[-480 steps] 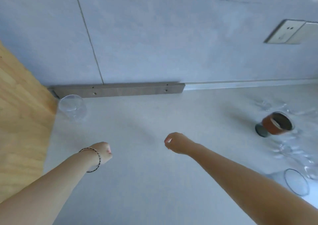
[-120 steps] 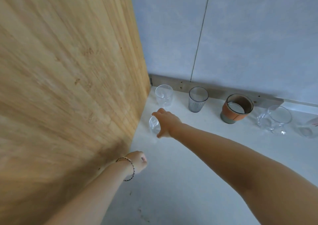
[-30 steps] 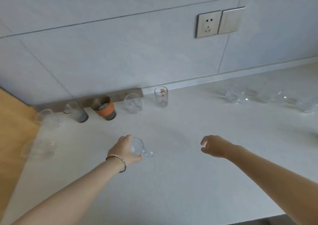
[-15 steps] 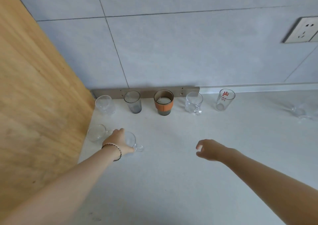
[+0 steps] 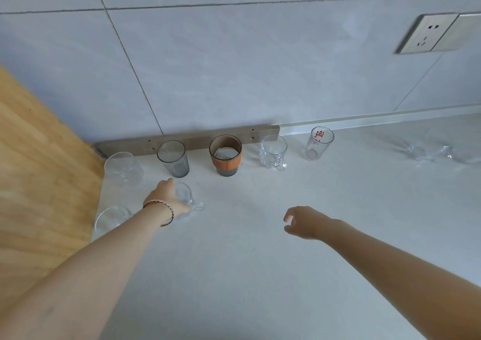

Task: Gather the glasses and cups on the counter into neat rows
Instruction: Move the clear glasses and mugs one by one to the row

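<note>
Along the back of the counter (image 5: 260, 274), against the wall strip (image 5: 197, 140), a row of five, left to right: wide glass (image 5: 122, 169), ribbed tumbler (image 5: 173, 158), sleeved cup (image 5: 226, 155), handled mug (image 5: 273, 152), printed glass (image 5: 318, 143). In front of that row, a second row begun: low glass (image 5: 112, 218) at far left beside the wooden panel (image 5: 39, 183), then small handled cup (image 5: 186, 200) to its right, before the ribbed tumbler, under the left hand (image 5: 166, 199). Right hand (image 5: 304, 222) above bare counter, right of that cup and before the handled mug. Far right, near the wall, loose glasses (image 5: 429, 153) well apart from both rows. Above them on the wall, socket plate (image 5: 426, 33).
</note>
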A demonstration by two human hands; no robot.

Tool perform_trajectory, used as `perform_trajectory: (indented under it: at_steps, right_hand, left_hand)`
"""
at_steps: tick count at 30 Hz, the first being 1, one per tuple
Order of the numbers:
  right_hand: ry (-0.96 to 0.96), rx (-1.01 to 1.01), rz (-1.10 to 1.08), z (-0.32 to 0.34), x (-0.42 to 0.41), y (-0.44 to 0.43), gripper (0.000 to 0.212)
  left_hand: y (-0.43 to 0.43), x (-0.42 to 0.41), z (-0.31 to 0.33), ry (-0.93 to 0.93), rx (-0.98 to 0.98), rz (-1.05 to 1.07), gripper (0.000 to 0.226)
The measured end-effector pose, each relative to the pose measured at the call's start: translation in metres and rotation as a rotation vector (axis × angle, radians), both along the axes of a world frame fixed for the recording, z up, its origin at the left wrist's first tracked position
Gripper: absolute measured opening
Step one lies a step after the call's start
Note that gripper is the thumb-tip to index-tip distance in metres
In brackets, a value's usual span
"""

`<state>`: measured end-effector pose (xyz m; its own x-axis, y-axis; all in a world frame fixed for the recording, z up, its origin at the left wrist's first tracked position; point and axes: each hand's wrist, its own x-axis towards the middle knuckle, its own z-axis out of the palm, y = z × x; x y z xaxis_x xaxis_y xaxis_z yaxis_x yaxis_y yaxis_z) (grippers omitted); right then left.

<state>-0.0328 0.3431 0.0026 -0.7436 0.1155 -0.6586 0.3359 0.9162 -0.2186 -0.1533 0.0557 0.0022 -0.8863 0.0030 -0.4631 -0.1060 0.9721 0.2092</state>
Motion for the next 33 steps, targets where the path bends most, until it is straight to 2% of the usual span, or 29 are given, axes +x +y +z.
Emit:
perform_trajectory:
  at_steps: [2,5,8,10,13,15,17,19,25,33]
  right_hand:
    - [-0.007,-0.004,-0.013,-0.001,0.003,0.003,0.036]
    - [-0.018,-0.011,-0.029,-0.004,0.008,0.008,0.036]
    - [-0.019,0.001,-0.052,-0.005,0.015,0.017,0.036]
    - [-0.023,0.003,-0.061,-0.003,0.022,0.026,0.036]
    - [-0.024,-0.005,-0.084,0.002,0.034,0.048,0.037]
    - [-0.016,-0.01,-0.109,0.005,0.045,0.068,0.038]
    - [-0.008,-0.004,-0.143,0.009,0.057,0.093,0.039]
    - [-0.007,0.01,-0.187,0.012,0.073,0.122,0.039]
    - [-0.029,0.04,-0.306,0.017,0.127,0.236,0.04]
    - [-0.025,0.084,-0.374,0.021,0.196,0.422,0.041]
  left_hand:
    - [0.002,0.002,-0.001,-0.01,-0.02,-0.011,0.081]
    - [0.015,0.014,-0.001,0.098,-0.193,-0.149,0.081]
    - [0.047,0.029,0.007,0.231,-0.219,-0.324,0.062]
    - [0.075,0.041,0.013,0.162,-0.159,-0.404,0.044]
    - [0.12,0.06,0.014,-0.074,0.004,-0.415,0.028]
    - [0.15,0.07,0.007,-0.174,0.047,-0.472,0.011]
    - [0.182,0.079,0.001,-0.241,0.045,-0.519,0.029]
    - [0.214,0.088,-0.003,-0.262,0.037,-0.558,0.035]
    - [0.327,0.123,-0.004,-0.302,0.023,-0.644,0.032]
    - [0.508,0.177,-0.001,-0.32,0.133,-0.589,0.025]
